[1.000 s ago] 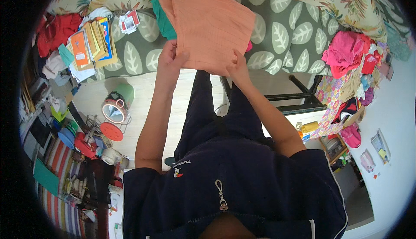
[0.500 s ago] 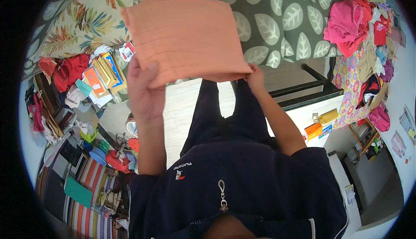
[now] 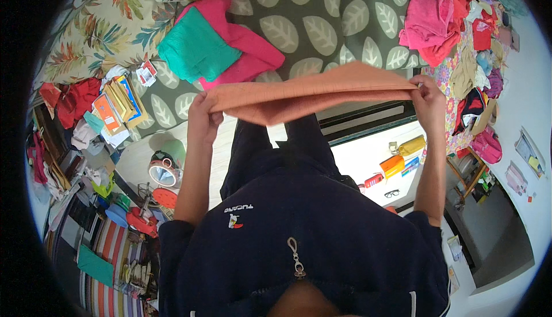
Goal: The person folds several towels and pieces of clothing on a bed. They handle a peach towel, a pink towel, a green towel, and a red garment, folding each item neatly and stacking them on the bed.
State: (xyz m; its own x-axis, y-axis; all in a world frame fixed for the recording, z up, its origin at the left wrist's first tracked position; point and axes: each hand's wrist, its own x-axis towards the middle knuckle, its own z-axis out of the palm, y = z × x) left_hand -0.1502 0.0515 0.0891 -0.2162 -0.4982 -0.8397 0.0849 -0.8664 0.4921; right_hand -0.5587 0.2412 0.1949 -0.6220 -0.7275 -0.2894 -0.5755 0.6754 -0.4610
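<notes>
An orange cloth (image 3: pixel 322 87) is stretched sideways between my two hands in front of my legs, folded, with a sagging opening along its near side. My left hand (image 3: pixel 201 116) pinches its left end, thumb and fingers closed on the fabric. Its right corner is gripped by my right hand (image 3: pixel 429 101), fingers closed on the edge. Beyond my left hand, a folded green cloth (image 3: pixel 198 47) lies on top of a bright pink cloth (image 3: pixel 259 55) on the bed.
The bed has a grey-green leaf-patterned sheet (image 3: pixel 322 35). A pink and red clothes heap (image 3: pixel 431 24) lies at far right. Books and envelopes (image 3: pixel 122 104) are stacked at left. Pouches (image 3: pixel 411 145) and glasses (image 3: pixel 391 193) rest on a white surface at right; a round mirror (image 3: pixel 163 173) stands at left.
My right hand has moved out to the right, and the orange cloth now spans wider and hangs lower. The green and pink cloths behind it have come into view.
</notes>
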